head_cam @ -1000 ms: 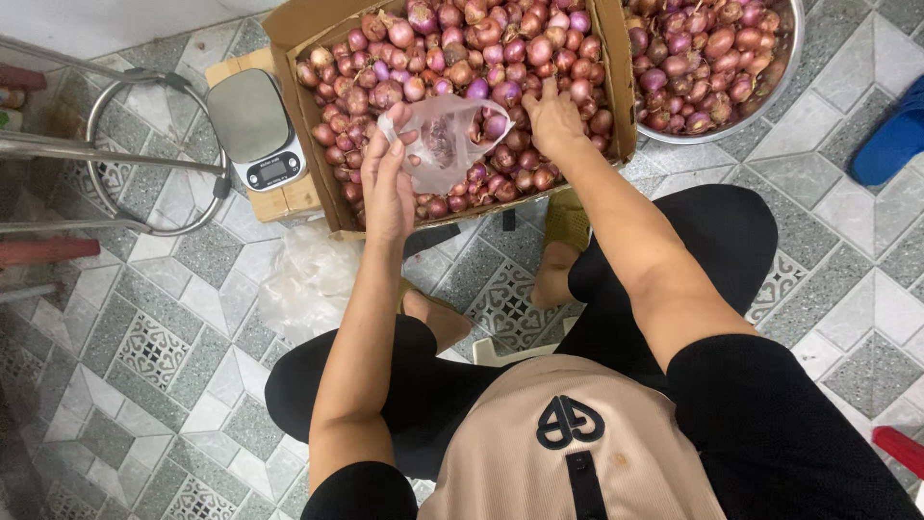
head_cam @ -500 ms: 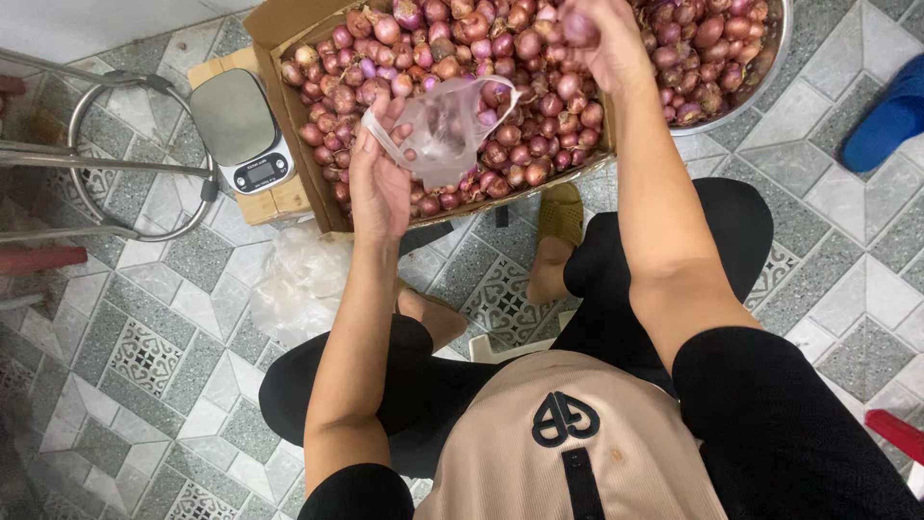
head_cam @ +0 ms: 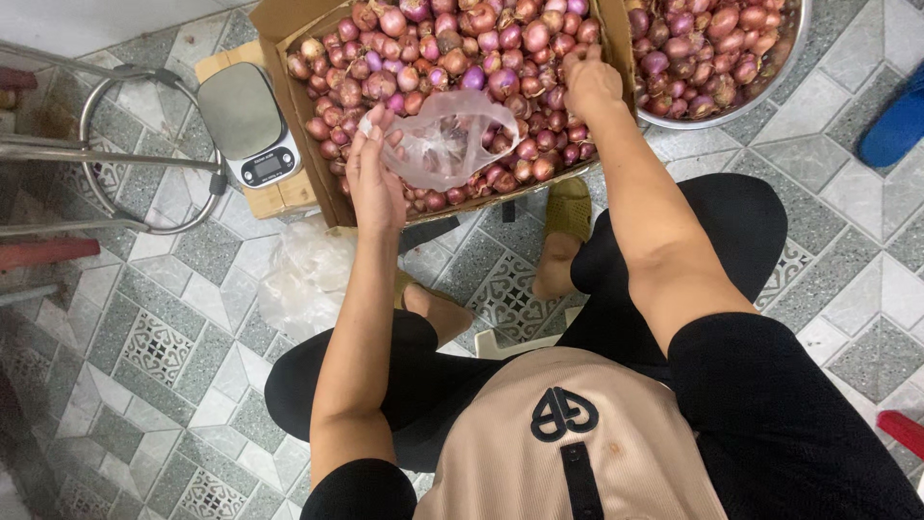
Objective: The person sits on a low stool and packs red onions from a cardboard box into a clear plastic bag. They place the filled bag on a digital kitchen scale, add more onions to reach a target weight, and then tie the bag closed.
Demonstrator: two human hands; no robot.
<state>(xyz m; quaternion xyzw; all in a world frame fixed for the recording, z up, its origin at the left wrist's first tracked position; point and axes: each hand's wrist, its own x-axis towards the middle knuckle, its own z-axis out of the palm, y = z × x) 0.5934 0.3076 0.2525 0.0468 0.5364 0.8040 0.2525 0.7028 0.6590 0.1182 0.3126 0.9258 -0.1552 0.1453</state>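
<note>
Patterned tile floor [head_cam: 144,347] bearing a digital kitchen scale [head_cam: 248,120] on a wooden block, a metal stool frame [head_cam: 125,154], crumpled plastic bags [head_cam: 306,274], and a blue sandal [head_cam: 895,125].

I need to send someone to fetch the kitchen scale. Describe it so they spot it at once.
Find the big cardboard box heaped with red shallots. Directly beside its outer wall, on the side of the person's left hand, a small wooden block stands on the tiled floor. The scale sits on it: a flat grey steel plate with a small display, the only device there.
</note>
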